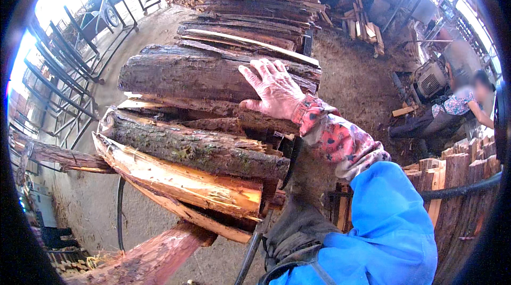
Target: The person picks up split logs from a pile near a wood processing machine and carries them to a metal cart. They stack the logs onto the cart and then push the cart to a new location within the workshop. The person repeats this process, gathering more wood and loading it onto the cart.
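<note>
Bark-covered log (181, 76) under right fingers (248, 75), floor (141, 39) beyond its left end

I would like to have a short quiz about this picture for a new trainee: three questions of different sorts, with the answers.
1. True or false: the right hand is gripping a hammer.
2. Choose one. The sleeve on that arm is:
a) plain yellow
b) pink with a pattern
c) striped green
3. In which part of the picture does the wheel show?

Key:
1. False; it lies with fingers spread on a bark-covered log.
2. b
3. Upper left.
</note>
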Motion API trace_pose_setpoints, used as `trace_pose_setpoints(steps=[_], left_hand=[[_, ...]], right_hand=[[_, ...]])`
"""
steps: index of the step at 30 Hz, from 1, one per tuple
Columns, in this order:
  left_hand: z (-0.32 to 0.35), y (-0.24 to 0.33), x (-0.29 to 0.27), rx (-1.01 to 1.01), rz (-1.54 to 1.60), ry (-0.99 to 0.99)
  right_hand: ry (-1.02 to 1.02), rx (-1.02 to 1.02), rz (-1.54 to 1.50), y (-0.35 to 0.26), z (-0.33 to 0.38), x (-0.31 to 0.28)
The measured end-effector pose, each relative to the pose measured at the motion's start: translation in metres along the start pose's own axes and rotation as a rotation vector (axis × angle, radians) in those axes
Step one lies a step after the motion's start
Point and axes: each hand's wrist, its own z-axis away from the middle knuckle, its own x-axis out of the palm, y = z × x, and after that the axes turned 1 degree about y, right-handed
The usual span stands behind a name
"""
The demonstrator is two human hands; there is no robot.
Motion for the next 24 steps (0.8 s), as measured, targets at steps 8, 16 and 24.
trace_pose_setpoints(steps=[8, 16, 24], left_hand=[[0.005, -0.024, 0.040, 0.018, 0.078, -0.040], [-0.027, -0.080, 0.125, 0.079, 0.123, -0.071], [-0.013, -0.019, 0.053, 0.020, 0.224, -0.164]], right_hand=[[0.031, -0.048, 0.069, -0.002, -0.017, -0.002], [-0.006, -0.062, 0.180, 0.024, -0.037, 0.017], [0.027, -0.064, 0.168, 0.017, -0.068, 0.055]])
